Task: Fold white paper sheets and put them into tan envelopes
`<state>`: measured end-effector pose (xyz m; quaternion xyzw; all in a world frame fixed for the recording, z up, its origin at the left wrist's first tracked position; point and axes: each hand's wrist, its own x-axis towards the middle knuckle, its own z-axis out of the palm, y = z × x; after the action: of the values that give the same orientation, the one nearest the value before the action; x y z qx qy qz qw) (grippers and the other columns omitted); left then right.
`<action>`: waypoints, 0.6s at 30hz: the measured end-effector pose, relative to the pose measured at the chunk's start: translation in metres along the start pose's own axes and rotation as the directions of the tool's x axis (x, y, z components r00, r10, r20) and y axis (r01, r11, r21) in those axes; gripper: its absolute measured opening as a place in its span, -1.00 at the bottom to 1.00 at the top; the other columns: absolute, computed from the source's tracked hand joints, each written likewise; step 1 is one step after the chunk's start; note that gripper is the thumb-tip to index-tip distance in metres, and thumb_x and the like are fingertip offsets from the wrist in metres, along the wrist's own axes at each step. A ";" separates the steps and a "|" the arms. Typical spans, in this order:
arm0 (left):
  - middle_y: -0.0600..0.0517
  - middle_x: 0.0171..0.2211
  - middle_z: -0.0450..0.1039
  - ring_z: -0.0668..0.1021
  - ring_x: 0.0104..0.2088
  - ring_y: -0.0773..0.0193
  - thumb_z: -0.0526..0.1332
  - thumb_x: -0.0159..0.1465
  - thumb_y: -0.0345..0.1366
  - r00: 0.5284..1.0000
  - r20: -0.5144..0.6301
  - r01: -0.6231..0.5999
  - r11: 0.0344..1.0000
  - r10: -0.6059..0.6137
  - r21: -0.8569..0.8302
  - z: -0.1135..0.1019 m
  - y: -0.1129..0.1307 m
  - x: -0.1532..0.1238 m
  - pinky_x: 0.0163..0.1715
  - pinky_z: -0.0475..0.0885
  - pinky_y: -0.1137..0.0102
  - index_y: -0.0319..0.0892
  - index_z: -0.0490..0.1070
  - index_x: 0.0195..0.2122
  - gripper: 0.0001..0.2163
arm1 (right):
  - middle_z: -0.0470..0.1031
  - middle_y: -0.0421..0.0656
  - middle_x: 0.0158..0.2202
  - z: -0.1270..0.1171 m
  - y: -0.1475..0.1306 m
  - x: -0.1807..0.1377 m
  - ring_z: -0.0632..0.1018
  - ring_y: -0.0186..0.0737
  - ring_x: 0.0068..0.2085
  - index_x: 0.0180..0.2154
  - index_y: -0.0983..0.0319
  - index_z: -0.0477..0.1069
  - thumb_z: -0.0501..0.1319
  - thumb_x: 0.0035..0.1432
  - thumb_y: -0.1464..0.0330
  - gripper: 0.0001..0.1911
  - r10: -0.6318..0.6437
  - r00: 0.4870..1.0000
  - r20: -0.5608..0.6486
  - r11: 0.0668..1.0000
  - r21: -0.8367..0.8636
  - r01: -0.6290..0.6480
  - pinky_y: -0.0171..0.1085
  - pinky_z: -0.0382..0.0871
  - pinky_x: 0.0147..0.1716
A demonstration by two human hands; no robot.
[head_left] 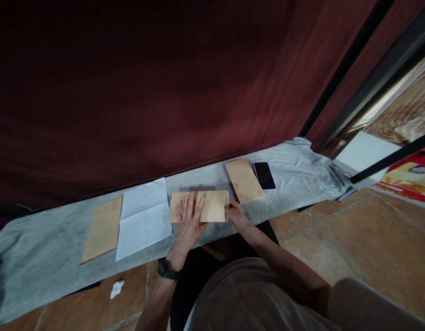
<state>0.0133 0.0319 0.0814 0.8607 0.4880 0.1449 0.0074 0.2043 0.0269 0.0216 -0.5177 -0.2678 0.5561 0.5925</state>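
A brown paper envelope [215, 208] lies crosswise in front of me on the grey cloth. My left hand [189, 219] rests flat on its left half, fingers spread, with a dark watch on the wrist. At the right end, my right hand [237, 216] has its fingers closed on the envelope's edge, where a narrow flap shows; the fingertips are partly hidden. To the left lies a white sheet of paper [143, 218] with a crease across it. Another brown envelope [245, 180] lies just beyond my right hand.
The grey cloth [291, 184] covers a long narrow bench. More brown envelopes [102, 230] lie at the left, and a phone [264, 175] at the right. A dark red curtain [164, 115] hangs behind. A white scrap [117, 288] lies on the tiled floor [319, 239].
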 end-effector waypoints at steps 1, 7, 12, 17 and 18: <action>-0.23 0.48 -0.20 -0.06 0.45 -0.21 0.34 0.23 -0.25 0.994 -0.057 0.087 0.994 -0.091 -0.062 0.004 0.000 -0.002 0.34 -0.08 -0.21 -0.05 -0.07 0.45 -0.17 | 0.57 -0.18 -0.43 0.002 0.000 0.000 0.60 -0.13 -0.38 -0.31 0.19 0.46 0.33 -0.07 0.17 -0.71 0.007 1.000 -0.005 1.000 0.015 -0.006 -0.19 0.52 -0.36; -0.23 0.12 0.44 0.61 -0.01 0.06 0.33 0.24 -0.06 0.699 0.273 0.488 0.160 -0.661 -0.858 0.038 0.020 -0.019 -0.04 0.55 0.14 -0.11 -0.02 0.40 -0.20 | 0.62 -0.15 -0.38 0.016 0.007 -0.007 0.62 -0.11 -0.35 -0.25 0.17 0.46 0.32 -0.06 0.14 -0.67 0.022 1.000 0.004 0.999 0.034 -0.022 -0.22 0.51 -0.39; 0.01 -0.26 0.58 0.62 -0.34 0.27 0.45 0.03 -0.28 0.622 0.548 0.453 -0.314 -0.559 -0.834 0.048 0.039 -0.017 -0.36 0.52 0.41 -0.13 0.30 0.17 -0.34 | 0.61 -0.10 -0.30 0.018 0.018 -0.018 0.62 -0.10 -0.32 -0.18 0.20 0.44 0.25 0.02 0.11 -0.63 0.022 0.998 0.055 0.999 -0.046 -0.019 -0.19 0.53 -0.37; 0.13 -0.40 0.55 0.54 -0.51 0.33 0.38 0.01 -0.34 0.608 0.469 0.504 -0.146 -0.640 -0.852 0.046 0.024 -0.012 -0.55 0.36 0.51 -0.12 0.19 0.27 -0.24 | 0.54 -0.04 -0.09 -0.014 0.014 -0.017 0.58 -0.04 -0.09 -0.03 0.16 0.38 0.20 0.12 0.19 -0.61 -0.077 0.997 0.008 0.971 -0.228 0.076 -0.06 0.55 -0.13; 0.14 -0.42 0.54 0.50 -0.56 0.35 0.37 0.01 -0.34 0.611 0.456 0.518 -0.108 -0.647 -0.848 0.047 0.020 -0.012 -0.59 0.33 0.51 -0.13 0.15 0.30 -0.21 | 0.50 -0.03 -0.01 -0.020 0.011 -0.017 0.55 -0.04 0.00 0.01 0.16 0.38 0.20 0.14 0.24 -0.61 -0.136 0.990 0.025 0.944 -0.299 0.138 -0.03 0.50 0.00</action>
<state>0.0360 0.0174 0.0368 0.3470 0.6146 0.4332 0.5605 0.2141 0.0032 0.0090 -0.5805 -0.3855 0.4677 0.5438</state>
